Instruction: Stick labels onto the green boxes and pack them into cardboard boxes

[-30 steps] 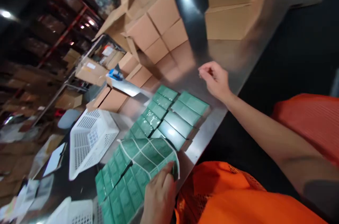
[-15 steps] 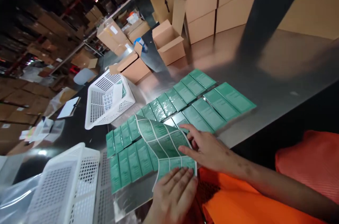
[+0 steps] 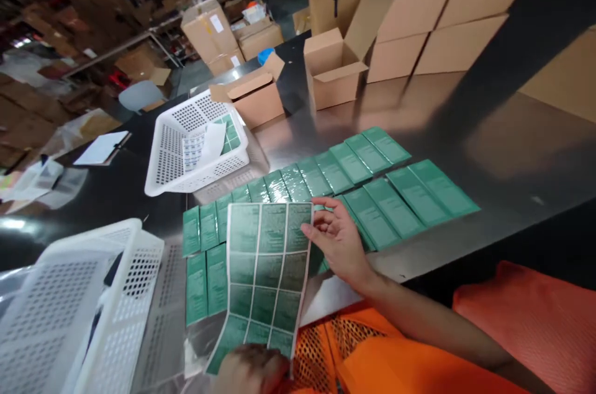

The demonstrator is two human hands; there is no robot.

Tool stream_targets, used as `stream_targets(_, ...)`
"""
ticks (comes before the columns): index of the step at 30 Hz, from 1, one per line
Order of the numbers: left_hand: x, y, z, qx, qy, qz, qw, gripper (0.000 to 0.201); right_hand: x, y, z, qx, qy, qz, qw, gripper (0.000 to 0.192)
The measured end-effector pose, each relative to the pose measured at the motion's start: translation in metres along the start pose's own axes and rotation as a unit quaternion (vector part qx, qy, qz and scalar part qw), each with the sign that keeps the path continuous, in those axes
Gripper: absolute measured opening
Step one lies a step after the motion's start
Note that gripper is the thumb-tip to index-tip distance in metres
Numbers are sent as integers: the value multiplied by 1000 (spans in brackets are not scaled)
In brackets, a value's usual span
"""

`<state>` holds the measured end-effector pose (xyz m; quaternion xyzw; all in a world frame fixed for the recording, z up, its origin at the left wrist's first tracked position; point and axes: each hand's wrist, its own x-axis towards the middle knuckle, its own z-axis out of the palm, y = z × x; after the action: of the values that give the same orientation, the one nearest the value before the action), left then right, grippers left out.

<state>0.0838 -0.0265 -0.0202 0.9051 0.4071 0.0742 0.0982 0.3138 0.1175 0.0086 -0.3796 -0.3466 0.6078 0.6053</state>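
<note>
A sheet of green stickers [image 3: 267,264], marked into a grid by white lines, is held up in front of me, its lower part bent. My right hand [image 3: 342,242] pinches its upper right edge between thumb and fingers. At the bottom of the view my left hand [image 3: 254,369], somewhat blurred, is closed on the sheet's lower end; its fingertips are partly hidden. Behind the sheet, two rows of flat green boxes [image 3: 375,211] with a shiny surface lie on the metal table [image 3: 493,164]. The sheet covers some of them.
A white perforated basket [image 3: 162,177] with printed sheets stands beyond the rows. Another white basket [image 3: 135,301] is at the lower left. Open cartons [image 3: 335,84] and stacked cardboard boxes [image 3: 442,3] line the back. A clipboard [image 3: 102,147] lies at the left.
The sheet has been raised and straightened, and now faces me more upright. My right hand has moved to its upper edge; my left hand has gone from lying flat to curled, lower down.
</note>
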Motion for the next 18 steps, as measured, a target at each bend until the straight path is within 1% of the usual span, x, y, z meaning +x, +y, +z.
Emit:
stream_targets(1,-4,0,-7,-25,-62,-25,997,17,0,1,2,-11,4,3,1000,47)
stream_targets(2,-6,0,-17,-55,-108,-42,992,17,0,1,3,-22,3,7,1000,48)
stream_targets(3,-5,1,-29,-85,-119,-55,988,21,-1,1,4,-31,1,13,999,49)
stream_targets(4,-4,1,-41,-115,-103,-74,985,30,-1,1,5,-38,-3,19,999,49)
stream_targets(5,-2,1,-53,-138,-64,-93,984,40,-1,1,5,-43,-7,24,999,49)
stream_targets(6,2,0,-63,-146,-9,-115,982,47,-2,1,6,-48,-10,28,998,49)
stream_targets(7,6,-2,-72,-140,60,-150,977,48,-2,1,6,-51,-13,30,998,49)
stream_targets(8,11,-5,-78,-125,132,-197,963,47,-3,1,6,-52,-14,29,998,48)
stream_targets(9,16,-9,-82,-111,197,-256,940,47,-4,1,6,-50,-12,25,998,48)
stream_targets(10,23,-14,-83,-113,244,-317,909,50,-6,1,6,-47,-9,19,999,47)
stream_targets(11,30,-19,-83,-136,272,-371,878,55,-8,1,5,-40,-4,11,999,47)
stream_targets(12,37,-24,-82,-182,284,-409,848,60,-10,1,4,-33,1,4,999,48)
stream_targets(13,45,-30,-81,-249,285,-424,823,63,-12,1,2,-27,2,-1,1000,47)
stream_targets(14,52,-35,-81,-325,277,-420,801,63,-15,0,0,-24,-1,0,1000,46)
stream_targets(16,67,-43,-81,-454,266,-380,761,54,-20,-1,-5,-31,-20,11,999,42)
stream_targets(17,74,-46,-83,-490,265,-360,749,47,-21,-2,-7,-38,-29,16,999,39)
stream_targets(18,79,-47,-85,-505,266,-346,745,38,-23,-4,-8,-47,-35,17,998,36)
